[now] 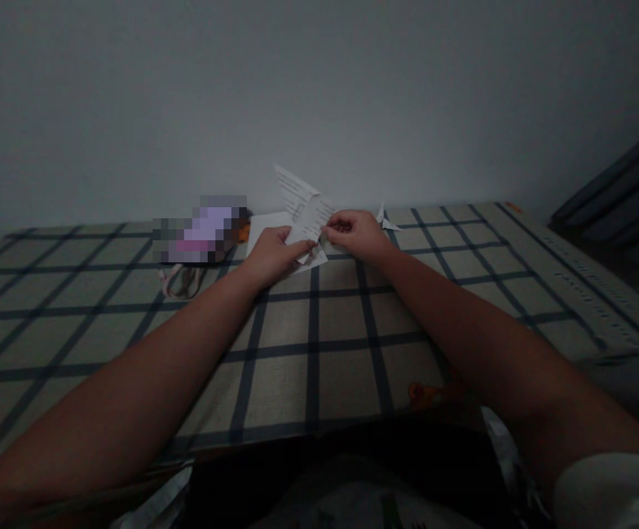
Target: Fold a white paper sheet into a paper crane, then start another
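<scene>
A folded sheet of printed paper (300, 198) stands up between my hands, one pointed corner rising to the upper left. My left hand (275, 253) grips its lower left part, thumb pressed across the front. At the right edge, the fingers of my right hand (352, 231) pinch the paper. Under and behind my left hand lies a white sheet (261, 222), flat on the tablecloth. Just past my right hand sits a small folded paper piece (387, 220) with pointed tips.
A checked tablecloth (341, 360) covers the table, which meets a grey wall (319, 95). On the left lies a phone (203, 231), blurred out, with a looped strap (181, 281) in front. Dark fabric (622, 198) hangs at the far right.
</scene>
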The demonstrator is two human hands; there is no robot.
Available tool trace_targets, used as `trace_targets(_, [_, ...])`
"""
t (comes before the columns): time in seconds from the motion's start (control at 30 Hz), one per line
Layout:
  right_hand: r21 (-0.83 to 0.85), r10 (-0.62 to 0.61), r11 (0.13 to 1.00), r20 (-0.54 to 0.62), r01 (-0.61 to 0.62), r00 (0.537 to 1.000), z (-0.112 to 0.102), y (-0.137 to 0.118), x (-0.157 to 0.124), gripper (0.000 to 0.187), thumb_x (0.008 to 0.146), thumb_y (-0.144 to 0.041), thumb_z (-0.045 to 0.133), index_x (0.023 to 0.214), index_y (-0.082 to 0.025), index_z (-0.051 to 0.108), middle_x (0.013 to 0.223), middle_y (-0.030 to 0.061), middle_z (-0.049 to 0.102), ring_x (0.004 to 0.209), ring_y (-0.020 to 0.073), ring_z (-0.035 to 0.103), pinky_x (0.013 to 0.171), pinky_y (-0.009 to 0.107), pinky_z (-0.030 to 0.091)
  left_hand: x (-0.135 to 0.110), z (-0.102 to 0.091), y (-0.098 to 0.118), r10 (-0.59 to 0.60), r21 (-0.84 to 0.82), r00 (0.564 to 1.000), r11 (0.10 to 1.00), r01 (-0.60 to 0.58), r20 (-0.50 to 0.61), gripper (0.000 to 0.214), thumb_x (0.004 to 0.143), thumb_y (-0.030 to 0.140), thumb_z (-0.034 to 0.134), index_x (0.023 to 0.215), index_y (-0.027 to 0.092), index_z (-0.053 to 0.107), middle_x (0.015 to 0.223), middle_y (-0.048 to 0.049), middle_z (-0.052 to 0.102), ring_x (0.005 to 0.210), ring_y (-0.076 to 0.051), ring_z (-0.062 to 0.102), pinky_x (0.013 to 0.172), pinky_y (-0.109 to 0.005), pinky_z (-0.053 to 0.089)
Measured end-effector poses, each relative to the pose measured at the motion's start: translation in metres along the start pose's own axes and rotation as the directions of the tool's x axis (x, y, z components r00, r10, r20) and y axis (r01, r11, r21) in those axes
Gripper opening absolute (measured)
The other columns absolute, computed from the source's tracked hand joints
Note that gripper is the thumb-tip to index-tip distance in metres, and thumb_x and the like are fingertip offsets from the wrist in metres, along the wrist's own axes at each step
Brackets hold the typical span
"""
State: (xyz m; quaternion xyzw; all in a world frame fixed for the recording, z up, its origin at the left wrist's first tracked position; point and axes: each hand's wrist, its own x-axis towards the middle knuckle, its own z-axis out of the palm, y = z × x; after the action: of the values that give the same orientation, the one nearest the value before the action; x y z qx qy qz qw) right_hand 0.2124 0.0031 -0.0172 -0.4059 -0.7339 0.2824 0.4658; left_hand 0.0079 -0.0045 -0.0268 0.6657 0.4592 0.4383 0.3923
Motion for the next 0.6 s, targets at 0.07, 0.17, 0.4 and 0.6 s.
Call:
trace_targets(0.07, [-0.008, -0.022, 1.0, -0.059, 0.022, 0.998, -0.0037, 0.0043, 0.0015, 0.019, 0.08, -0.034, 0.068, 0.08, -0.015, 0.069, 0.072, 0.0023, 0.066, 0.066, 0.0129, 0.056, 0.067, 0.028, 0.045, -0.001, 0.0004, 0.0026, -0.024, 0.009, 1.0, 1.0, 0.024, 0.012, 0.027, 0.065, 0.04, 0.081, 0.076, 0.016, 0.077, 0.069, -0.0056, 0.073, 0.055, -0.018, 0.06, 0.049, -0.026, 0.041])
trace_targets(0.17, [-0.019, -0.02, 1.0, -0.147, 0.017, 0.989, -0.0073, 0.0079, 0.0029, 0.021, 0.081, -0.036, 0.068, 0.085, -0.015, 0.07, 0.075, 0.0025, 0.067, 0.066, 0.013, 0.057, 0.067, 0.028, 0.047, -0.0016, 0.0014, 0.0033, -0.05, -0.014, 0.998, 0.999, 0.051, 0.025, 0.027, 0.063, 0.04, 0.082, 0.072, 0.015, 0.075, 0.065, -0.0054, 0.071, 0.051, -0.017, 0.057, 0.046, -0.025, 0.037])
trace_targets(0.4, [0.084, 0.068, 0.996, -0.357, -0.041, 0.932, -0.0084, 0.0073, 0.0084, 0.014, 0.085, -0.031, 0.067, 0.084, -0.016, 0.067, 0.07, -0.0005, 0.064, 0.063, 0.0102, 0.059, 0.063, 0.024, 0.048, -0.0047, 0.0002, 0.0047, -0.072, 0.087, 0.997, 0.994, 0.068, 0.039, 0.03, 0.066, 0.042, 0.08, 0.076, 0.014, 0.075, 0.065, -0.0029, 0.069, 0.053, -0.015, 0.055, 0.048, -0.023, 0.037])
trace_targets(0.6, [0.229, 0.168, 0.966, -0.215, -0.118, 0.962, -0.0093, 0.0029, 0.0068, 0.029, 0.09, -0.045, 0.065, 0.079, -0.017, 0.063, 0.064, -0.0011, 0.062, 0.056, 0.0082, 0.057, 0.057, 0.021, 0.049, -0.0062, 0.0048, 0.0066, -0.048, -0.187, 0.999, 0.981, 0.05, 0.016, 0.04, 0.064, 0.045, 0.083, 0.087, 0.012, 0.077, 0.078, -0.005, 0.074, 0.063, -0.016, 0.062, 0.056, -0.025, 0.046])
